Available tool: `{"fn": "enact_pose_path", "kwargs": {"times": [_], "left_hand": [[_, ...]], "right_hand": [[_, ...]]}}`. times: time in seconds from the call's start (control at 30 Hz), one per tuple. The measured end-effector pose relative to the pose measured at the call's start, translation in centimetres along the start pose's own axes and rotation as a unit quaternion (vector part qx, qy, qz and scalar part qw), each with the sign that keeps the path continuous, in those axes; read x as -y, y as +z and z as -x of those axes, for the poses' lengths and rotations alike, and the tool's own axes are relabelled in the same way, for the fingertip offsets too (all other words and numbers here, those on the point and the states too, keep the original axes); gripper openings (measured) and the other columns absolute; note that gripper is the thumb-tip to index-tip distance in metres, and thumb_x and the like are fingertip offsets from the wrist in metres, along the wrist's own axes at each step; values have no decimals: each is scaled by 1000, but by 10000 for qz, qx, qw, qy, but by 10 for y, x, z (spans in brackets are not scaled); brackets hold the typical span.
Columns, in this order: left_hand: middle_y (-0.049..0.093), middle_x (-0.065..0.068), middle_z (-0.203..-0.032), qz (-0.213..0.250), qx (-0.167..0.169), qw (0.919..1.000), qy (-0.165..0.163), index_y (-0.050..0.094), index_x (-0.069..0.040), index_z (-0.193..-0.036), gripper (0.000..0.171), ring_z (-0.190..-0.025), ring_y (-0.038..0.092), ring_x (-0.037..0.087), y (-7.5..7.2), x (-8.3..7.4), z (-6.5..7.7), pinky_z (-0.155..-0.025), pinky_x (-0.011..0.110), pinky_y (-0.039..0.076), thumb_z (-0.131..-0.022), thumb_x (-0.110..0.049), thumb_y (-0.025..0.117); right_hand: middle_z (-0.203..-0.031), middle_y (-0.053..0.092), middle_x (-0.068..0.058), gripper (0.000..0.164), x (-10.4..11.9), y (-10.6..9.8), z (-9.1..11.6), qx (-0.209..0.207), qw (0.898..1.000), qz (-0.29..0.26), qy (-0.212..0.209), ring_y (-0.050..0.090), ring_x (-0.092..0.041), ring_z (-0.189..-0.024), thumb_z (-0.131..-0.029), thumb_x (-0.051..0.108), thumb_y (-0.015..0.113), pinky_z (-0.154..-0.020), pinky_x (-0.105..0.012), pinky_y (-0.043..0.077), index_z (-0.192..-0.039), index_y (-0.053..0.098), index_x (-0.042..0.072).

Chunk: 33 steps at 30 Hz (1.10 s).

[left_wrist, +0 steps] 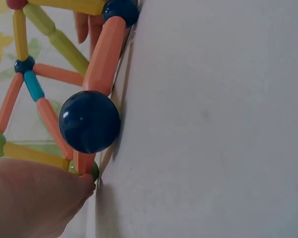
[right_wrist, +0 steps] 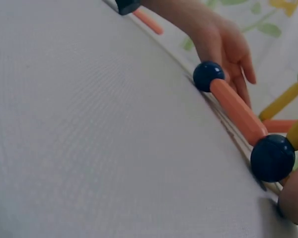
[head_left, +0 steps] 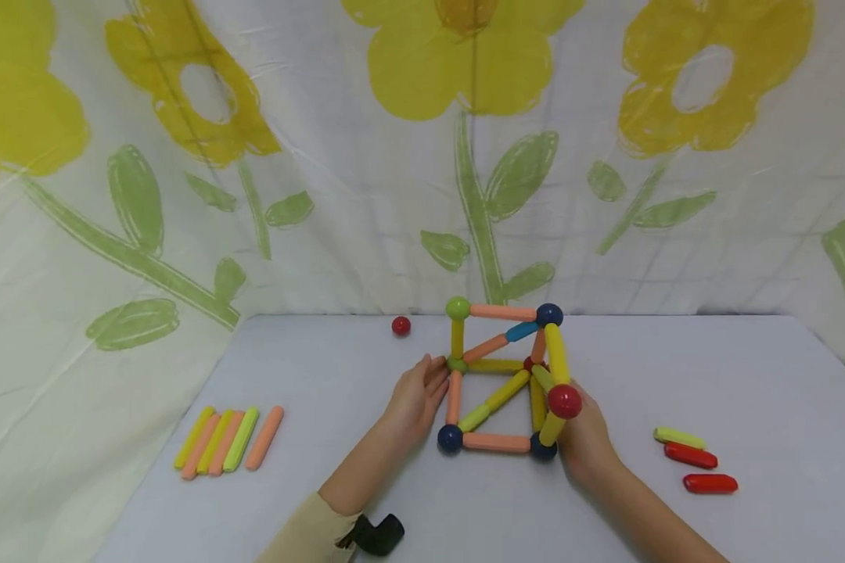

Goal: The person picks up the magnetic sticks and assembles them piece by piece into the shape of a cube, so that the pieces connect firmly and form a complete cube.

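Observation:
A frame of coloured sticks and balls stands on the table, with pink sticks (head_left: 496,443), a yellow stick (head_left: 556,353), dark blue balls (head_left: 450,439) and a red ball (head_left: 565,401). On its left side, the fingertips of my left hand (head_left: 417,399) are right at a green ball (head_left: 457,363); the right wrist view shows that hand's fingers (right_wrist: 247,68) loosely extended. My right hand (head_left: 587,438) lies along the right side, close by the front right blue ball (right_wrist: 272,158). Its fingers (left_wrist: 81,27) show partly behind the frame in the left wrist view.
A loose red ball (head_left: 401,326) lies near the back edge. Several pink, yellow and light green sticks (head_left: 231,442) are lined up at the left. At the right lie a light green stick (head_left: 679,437) and two red sticks (head_left: 710,483). A flowered cloth (head_left: 366,234) hangs behind.

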<state>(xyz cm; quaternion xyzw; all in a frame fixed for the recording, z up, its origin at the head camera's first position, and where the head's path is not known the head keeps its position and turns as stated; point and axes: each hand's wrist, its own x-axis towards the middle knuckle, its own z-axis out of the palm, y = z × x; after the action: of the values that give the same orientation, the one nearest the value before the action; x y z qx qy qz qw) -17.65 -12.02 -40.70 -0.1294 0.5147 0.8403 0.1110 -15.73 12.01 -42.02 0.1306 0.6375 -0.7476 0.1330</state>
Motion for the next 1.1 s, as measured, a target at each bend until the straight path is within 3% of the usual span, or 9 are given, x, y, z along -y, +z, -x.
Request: {"fn": "enact_pose_path", "kwargs": {"times": [0.17,0.43,0.57,0.67,0.73,0.87,0.93,1.0,1.1], "left_hand": [[25,32,-168,290,-114,9994,-127,25,16,-159,58,-159,25,40,0,0,0,-130,45,23,-118,-25,27],[26,34,-166,385,-41,9990,-234,26,18,-157,57,-159,24,42,-1,4,17,-131,47,21,-117,-23,26],[30,34,-165,71,-15,9997,-239,29,17,-156,54,-157,28,44,-7,-4,28,-129,48,24,-116,-19,30],[40,34,-159,-865,3,9962,-35,39,16,-153,49,-149,42,46,-23,-25,36,-123,48,37,-114,-14,41],[47,33,-155,-1970,24,9799,308,44,15,-151,47,-142,51,46,-42,-46,43,-117,47,45,-112,-12,47],[59,32,-145,-4123,-328,9029,1174,51,13,-148,49,-128,63,43,-93,-95,59,-105,44,56,-108,-15,59],[60,32,-143,-4614,-533,8762,1289,51,12,-149,52,-127,63,41,-122,-114,69,-102,42,58,-106,-16,62],[58,33,-144,-4860,-616,8642,1149,48,12,-150,55,-127,63,39,-150,-127,77,-101,40,59,-106,-18,64],[52,35,-149,-4943,-570,8644,722,43,12,-153,59,-127,64,36,-184,-136,87,-100,39,59,-106,-17,64]], "right_hand": [[-157,32,-10,56,-1,2,1,93,9996,-220,-120,32,-19,-133,-117,30,32,-126,-41,27,-167,24,8],[-174,15,-18,59,-1,-1,-1,233,9991,-332,-138,20,-30,-153,-116,23,32,-132,-47,17,-169,12,5],[-177,7,-17,63,0,-7,-2,420,9985,-324,-114,11,-33,-161,-116,24,33,-131,-47,16,-169,6,3],[-177,3,-16,63,1,-11,-3,507,9982,-320,-70,7,-33,-163,-117,24,31,-130,-46,18,-169,4,2],[-178,1,-15,62,1,-13,-3,585,9977,-349,-47,5,-33,-163,-116,21,29,-130,-46,18,-168,2,2],[-178,-1,-15,61,0,-12,-4,698,9968,-372,-63,3,-33,-164,-116,19,27,-131,-46,15,-168,2,1],[-178,-1,-15,61,-1,-12,-4,713,9968,-344,-88,3,-33,-164,-116,19,27,-131,-46,14,-168,2,0],[-178,-2,-15,61,-1,-11,-4,687,9971,-313,-97,2,-33,-164,-116,19,27,-131,-47,15,-168,2,0],[-177,-3,-16,62,-1,-12,-3,659,9975,-237,-106,1,-34,-164,-116,19,28,-131,-48,14,-168,0,0]]}}
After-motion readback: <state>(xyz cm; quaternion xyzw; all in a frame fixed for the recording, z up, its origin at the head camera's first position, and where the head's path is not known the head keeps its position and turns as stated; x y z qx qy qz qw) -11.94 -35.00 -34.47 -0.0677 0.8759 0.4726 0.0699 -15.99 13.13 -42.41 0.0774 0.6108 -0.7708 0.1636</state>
